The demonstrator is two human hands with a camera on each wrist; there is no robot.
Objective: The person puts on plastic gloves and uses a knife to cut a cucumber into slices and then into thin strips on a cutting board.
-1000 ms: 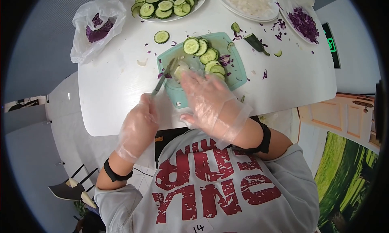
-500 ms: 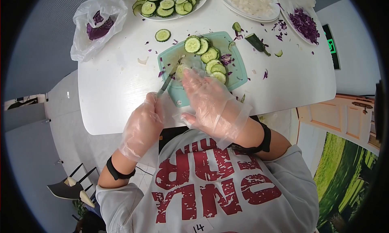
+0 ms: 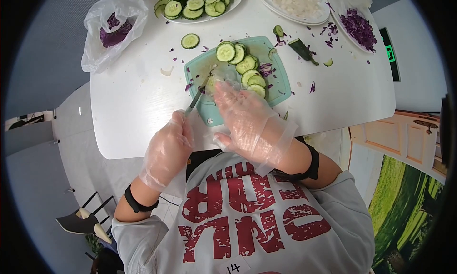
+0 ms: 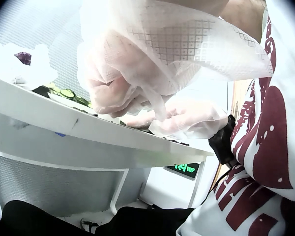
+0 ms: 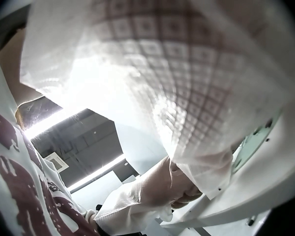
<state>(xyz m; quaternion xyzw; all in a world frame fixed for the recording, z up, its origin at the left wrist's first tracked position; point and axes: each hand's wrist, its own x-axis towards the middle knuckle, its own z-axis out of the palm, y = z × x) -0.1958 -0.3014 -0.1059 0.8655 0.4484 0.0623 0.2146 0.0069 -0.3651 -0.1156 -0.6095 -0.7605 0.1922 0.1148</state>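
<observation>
In the head view my gloved left hand (image 3: 169, 150) grips a knife (image 3: 195, 98) by its handle, the blade angled up over the teal cutting board (image 3: 213, 116). The blade lies against a pale green cucumber piece (image 3: 211, 86), partly hidden by the loose glove tips. My gloved right hand (image 3: 250, 119) presses on that piece with extended fingers, its thumb held apart near the board's front edge. Several cucumber slices (image 3: 246, 64) lie in a curved row on the board, beside purple cabbage shreds (image 3: 265, 70). Both wrist views show mostly glove plastic; the blade is hidden there.
A plate of cucumber slices (image 3: 193, 9) stands at the back, with a plate of pale pieces (image 3: 293, 2) and shredded purple cabbage (image 3: 358, 30) to its right. A plastic bag (image 3: 95, 45) with cabbage sits back left. A cucumber end (image 3: 302, 51) and a single slice (image 3: 190, 41) lie loose.
My left hand and the knife have moved slightly right and inward, bringing the blade up to the piece under my right fingers. Over the last half second both hands hardly move.
</observation>
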